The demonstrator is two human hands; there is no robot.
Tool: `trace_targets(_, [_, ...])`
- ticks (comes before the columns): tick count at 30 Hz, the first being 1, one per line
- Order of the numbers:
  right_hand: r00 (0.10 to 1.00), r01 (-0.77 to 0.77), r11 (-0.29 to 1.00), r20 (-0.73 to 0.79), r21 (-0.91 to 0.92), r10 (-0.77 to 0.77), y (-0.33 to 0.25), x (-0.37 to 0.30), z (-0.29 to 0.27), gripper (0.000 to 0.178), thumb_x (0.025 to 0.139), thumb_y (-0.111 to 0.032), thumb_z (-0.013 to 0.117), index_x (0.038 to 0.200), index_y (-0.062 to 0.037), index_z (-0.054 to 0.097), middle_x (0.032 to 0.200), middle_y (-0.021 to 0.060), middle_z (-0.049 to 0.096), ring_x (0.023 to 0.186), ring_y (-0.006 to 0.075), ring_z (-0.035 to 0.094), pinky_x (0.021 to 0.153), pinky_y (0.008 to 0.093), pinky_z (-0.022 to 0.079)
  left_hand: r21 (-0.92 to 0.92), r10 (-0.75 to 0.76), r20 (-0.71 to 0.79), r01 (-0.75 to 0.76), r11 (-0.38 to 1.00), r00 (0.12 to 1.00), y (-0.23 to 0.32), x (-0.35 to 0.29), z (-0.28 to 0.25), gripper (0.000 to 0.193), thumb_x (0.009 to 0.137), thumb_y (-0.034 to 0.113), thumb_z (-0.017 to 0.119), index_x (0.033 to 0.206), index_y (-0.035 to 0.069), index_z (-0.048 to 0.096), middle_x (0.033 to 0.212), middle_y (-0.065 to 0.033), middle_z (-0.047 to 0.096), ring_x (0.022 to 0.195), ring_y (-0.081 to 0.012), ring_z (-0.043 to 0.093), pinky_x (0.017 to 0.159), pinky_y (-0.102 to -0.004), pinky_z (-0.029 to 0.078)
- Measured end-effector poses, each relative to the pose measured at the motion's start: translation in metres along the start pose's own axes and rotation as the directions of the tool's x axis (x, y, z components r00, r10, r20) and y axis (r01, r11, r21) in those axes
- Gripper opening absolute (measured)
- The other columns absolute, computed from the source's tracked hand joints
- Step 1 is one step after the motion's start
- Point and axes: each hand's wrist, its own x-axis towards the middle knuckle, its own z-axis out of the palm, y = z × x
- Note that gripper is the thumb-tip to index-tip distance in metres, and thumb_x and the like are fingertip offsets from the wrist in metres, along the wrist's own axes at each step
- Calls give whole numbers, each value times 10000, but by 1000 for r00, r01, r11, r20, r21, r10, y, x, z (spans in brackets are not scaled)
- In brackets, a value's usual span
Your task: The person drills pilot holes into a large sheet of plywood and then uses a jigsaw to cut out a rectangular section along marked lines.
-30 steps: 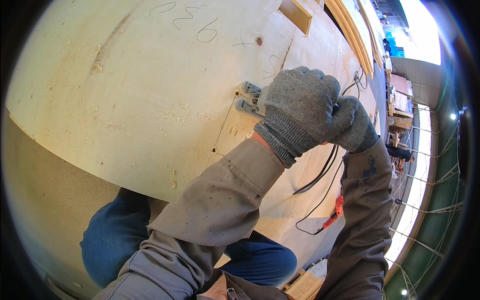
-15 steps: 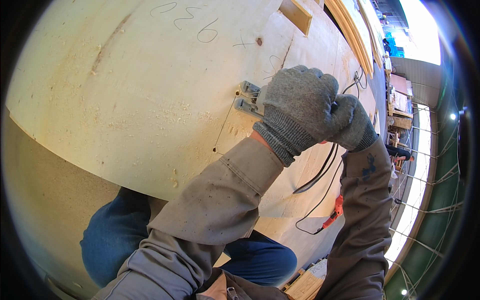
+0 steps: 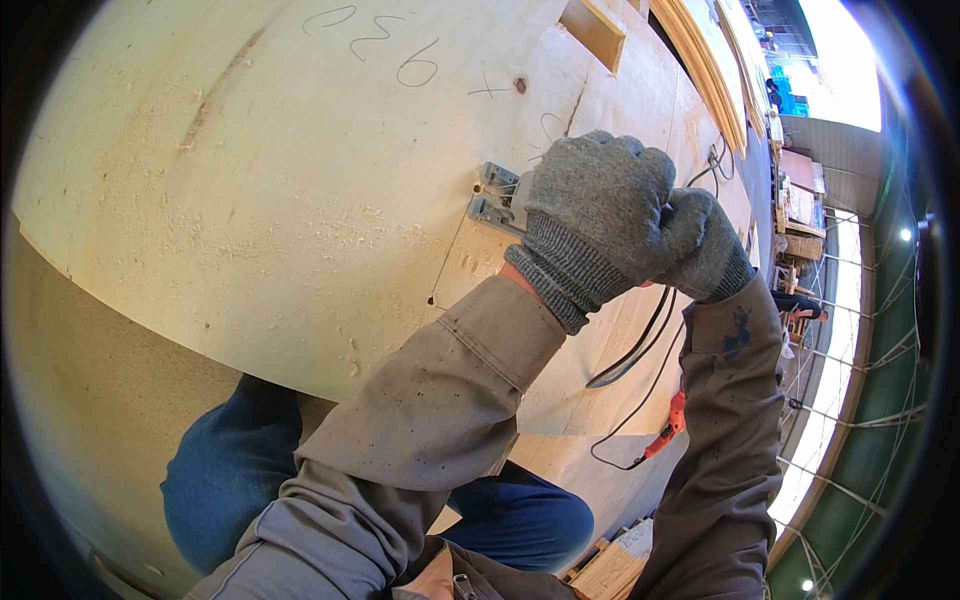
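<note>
A jigsaw rests on a broad pale plywood sheet; its grey forked base plate shows, while most of its body is hidden under my hands. Both hands wear grey knitted gloves. My left hand is closed over the jigsaw. Just to its right and touching it, my right hand is also closed on the tool's rear part. By the fork's tip lies a small round hole, joined by a thin dark line to another small hole. Sawdust is scattered around.
Black cords trail over the sheet below my hands. A red corded power tool lies beside my right forearm. A rectangular cutout opens at the far edge, with stacked boards at upper right. My knees are at the near edge.
</note>
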Motion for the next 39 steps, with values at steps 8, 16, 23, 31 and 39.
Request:
trace_targets(8, [1000,17,999,3,-40,-17,-5,0,0,350,681,-76,923,1001,-55,782,949,63,759,844,178,702,804,351,623,-17,-22,11,22,1000,1000,-1,1,0,485,873,552,736,682,122,622,629,-75,581,589,-233,598,543,-414,488])
trace_targets(16, [1000,1,999,-5,-53,-1,-6,2,1,331,683,-86,925,982,-55,784,946,68,759,854,175,705,805,349,624,5,-24,-8,24,1000,1000,0,2,-3,499,870,561,736,674,116,628,625,-85,579,598,-247,604,550,-421,492])
trace_targets(23, [997,-74,993,-14,89,75,-10,1,1,328,679,-87,928,972,-57,783,953,65,759,861,171,703,809,352,625,2,-39,12,39,999,999,1,2,-5,488,862,552,745,675,114,638,634,-89,589,607,-254,610,557,-428,498])
trace_targets(31, [999,-37,996,-11,77,38,-11,4,2,334,669,-90,929,967,-55,783,940,68,760,854,173,704,802,349,619,-9,-23,-40,22,1000,999,-2,2,-6,467,863,531,751,684,118,625,636,-81,590,604,-247,603,553,-425,495])
trace_targets(39, [1000,10,997,0,-77,-10,-20,5,2,335,678,-94,923,978,-55,780,935,71,760,856,185,710,805,353,615,-1,-19,-43,19,1000,999,-3,1,-6,467,873,532,744,694,118,622,637,-77,584,601,-236,596,548,-417,491])
